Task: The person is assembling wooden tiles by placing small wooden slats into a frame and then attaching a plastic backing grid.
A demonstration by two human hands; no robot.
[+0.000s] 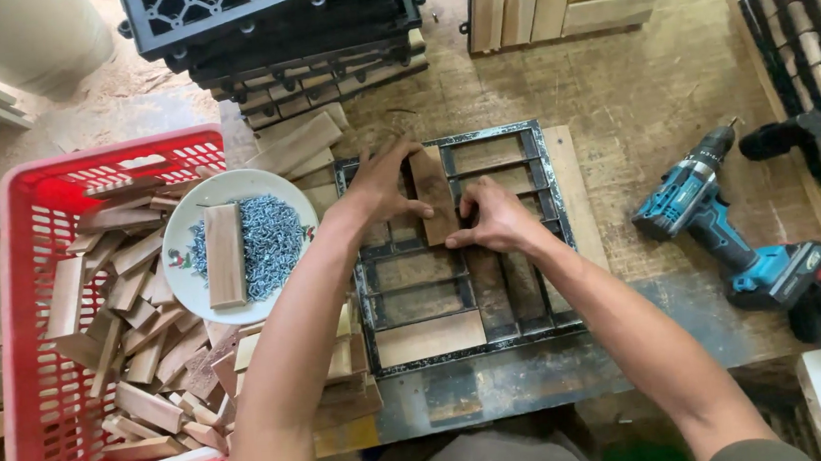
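The left hand [383, 184] is curling over the upper edge of a short wooden slat [434, 195], fingers closed on it, while the right hand [493, 220] is pinching the slat's lower end. The slat is lying upright over the middle of a black metal jig frame [546, 240] (its slots showing the wooden bench [632, 90] beneath). A white plate [234, 190] of screws [271, 235] is sitting just left; a blue cordless drill [719, 228] is lying to the right.

Red crate [26, 315], white plate [185, 275], teal-and-black drill [738, 236]
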